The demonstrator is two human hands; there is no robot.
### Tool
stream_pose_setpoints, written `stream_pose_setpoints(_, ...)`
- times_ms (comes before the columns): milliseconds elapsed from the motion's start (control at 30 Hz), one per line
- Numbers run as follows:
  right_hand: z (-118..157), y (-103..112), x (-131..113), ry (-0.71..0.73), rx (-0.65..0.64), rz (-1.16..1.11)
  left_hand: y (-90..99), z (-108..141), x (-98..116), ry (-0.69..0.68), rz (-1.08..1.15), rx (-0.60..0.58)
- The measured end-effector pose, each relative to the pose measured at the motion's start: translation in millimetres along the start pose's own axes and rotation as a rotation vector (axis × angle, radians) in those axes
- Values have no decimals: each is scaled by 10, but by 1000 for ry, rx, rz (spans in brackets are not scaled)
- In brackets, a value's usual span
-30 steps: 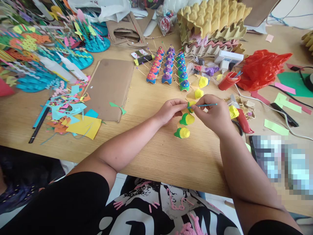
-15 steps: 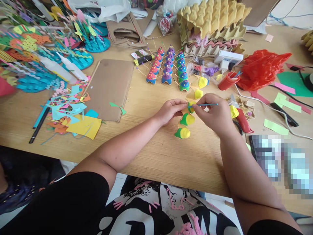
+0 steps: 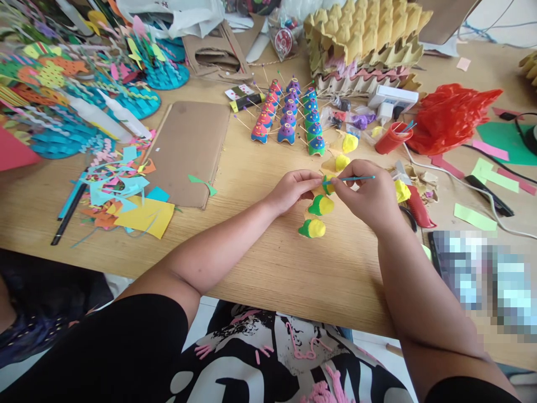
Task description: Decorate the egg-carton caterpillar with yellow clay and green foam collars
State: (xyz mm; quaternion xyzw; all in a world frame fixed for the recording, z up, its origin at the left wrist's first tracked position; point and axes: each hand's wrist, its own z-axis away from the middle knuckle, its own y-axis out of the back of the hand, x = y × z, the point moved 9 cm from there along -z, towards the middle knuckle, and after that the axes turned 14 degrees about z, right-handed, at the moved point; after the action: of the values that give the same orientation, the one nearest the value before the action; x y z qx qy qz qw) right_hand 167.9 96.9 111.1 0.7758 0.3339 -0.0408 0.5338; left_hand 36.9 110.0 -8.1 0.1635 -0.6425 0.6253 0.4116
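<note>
Landmark: red cup (image 3: 389,141), standing on the wooden surface (image 3: 268,263); all places given from it.

Item 1. Green-and-yellow cone (image 3: 329,188), one, in work. Left of the cup and nearer the person, between the two hands; partly covered by fingers.

Item 2. Left hand (image 3: 293,189). Left of the cup, beyond the cone. Grip: fingers and thumb grasping the cone's left edge.

Item 3. Right hand (image 3: 364,193). On the near side of the cup, slightly left. Grip: pinching a blue stick (image 3: 357,178), laid across toward the cone; exact point of contact hidden.

Item 4. Finished-looking companions: middle cone (image 3: 322,205) and nearest cone (image 3: 312,228), both green and yellow, left of the cup and closer to the person.

Item 5. Two yellow cones, far one (image 3: 349,143) and near one (image 3: 342,163), just left of the cup; no green visible.

Changes, last second: the stick's free end has edged slightly toward the cup's side; hands and cone hold position. A red sheet (image 3: 15,144), well left of the cup, reaches further into view.

Bearing on the work: judged to be the same step, fine working of the green portion, with no piece exchanged.
</note>
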Motion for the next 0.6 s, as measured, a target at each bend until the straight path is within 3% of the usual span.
stream_pose_setpoints(233, 8, -19, 19, -65, -24, -75, -9, -6, 1, -10, 30, -12)
stream_pose_setpoints(600, 7, -13, 39, -62, 9, -2, -8, -8, 8, -22, 27, -8)
